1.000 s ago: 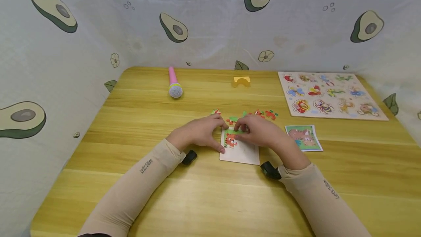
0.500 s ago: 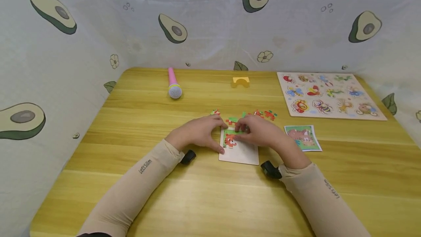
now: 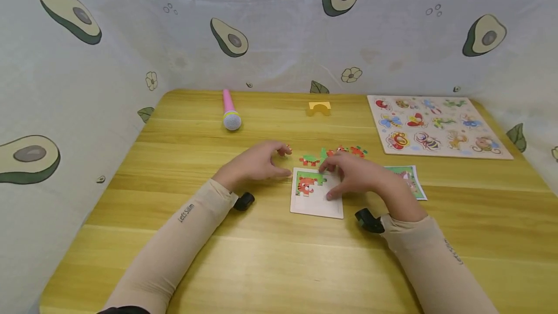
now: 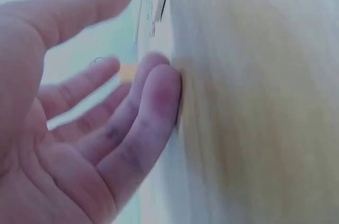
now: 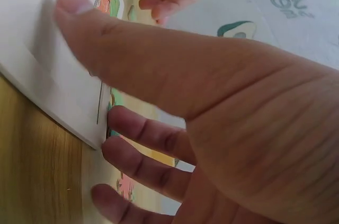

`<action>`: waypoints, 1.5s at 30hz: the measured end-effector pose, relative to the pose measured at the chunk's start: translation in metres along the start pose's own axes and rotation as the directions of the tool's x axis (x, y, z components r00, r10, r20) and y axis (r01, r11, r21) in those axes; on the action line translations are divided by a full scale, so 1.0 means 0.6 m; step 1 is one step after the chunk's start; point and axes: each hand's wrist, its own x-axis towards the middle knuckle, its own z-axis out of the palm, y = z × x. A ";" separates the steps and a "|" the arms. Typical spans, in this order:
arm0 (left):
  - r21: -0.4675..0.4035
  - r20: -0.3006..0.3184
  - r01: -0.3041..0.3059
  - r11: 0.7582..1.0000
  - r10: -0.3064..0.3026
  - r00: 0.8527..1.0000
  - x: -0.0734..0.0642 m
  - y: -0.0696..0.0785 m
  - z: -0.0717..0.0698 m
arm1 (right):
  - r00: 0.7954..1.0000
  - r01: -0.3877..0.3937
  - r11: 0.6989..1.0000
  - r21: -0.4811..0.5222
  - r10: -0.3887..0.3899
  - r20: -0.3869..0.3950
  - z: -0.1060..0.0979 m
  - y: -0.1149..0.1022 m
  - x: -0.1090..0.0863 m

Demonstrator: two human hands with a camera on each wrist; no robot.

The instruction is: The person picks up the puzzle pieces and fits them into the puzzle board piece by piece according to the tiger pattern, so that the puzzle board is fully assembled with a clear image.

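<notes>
Only the ten-o'clock part of the pale square wooden board (image 3: 316, 208), with the left hand (image 3: 256, 161) spread outside it and the right hand (image 3: 360, 174) spread over two, is filled with orange-and-green tiger pieces (image 3: 305, 186), loose red-and-green jigsaw pieces (image 3: 310, 160) being left beyond twelve.

The worktop (image 3: 279, 270) looks like smooth, faintly glossy wood, the puzzle board (image 3: 315, 206) at centre matt wood, and the sleeves (image 3: 163, 248) matt cloth.
</notes>
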 end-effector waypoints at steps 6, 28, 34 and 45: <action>0.031 -0.059 0.061 0.998 -0.059 0.997 0.002 -0.006 -0.004 | 1.000 -0.013 1.000 -0.009 0.013 0.018 0.000 0.003 -0.002; 0.131 -0.007 0.060 0.990 -0.060 0.998 0.004 -0.008 -0.003 | 0.998 0.010 1.000 -0.023 -0.009 0.055 0.003 0.004 0.000; 0.170 0.018 0.040 0.985 -0.043 0.999 0.003 -0.007 -0.002 | 0.997 0.029 0.999 -0.021 -0.028 0.065 0.003 0.004 0.000; 0.175 0.017 0.010 0.985 -0.013 1.000 0.000 -0.003 -0.001 | 0.998 0.047 0.998 -0.030 -0.045 0.048 0.007 0.006 0.000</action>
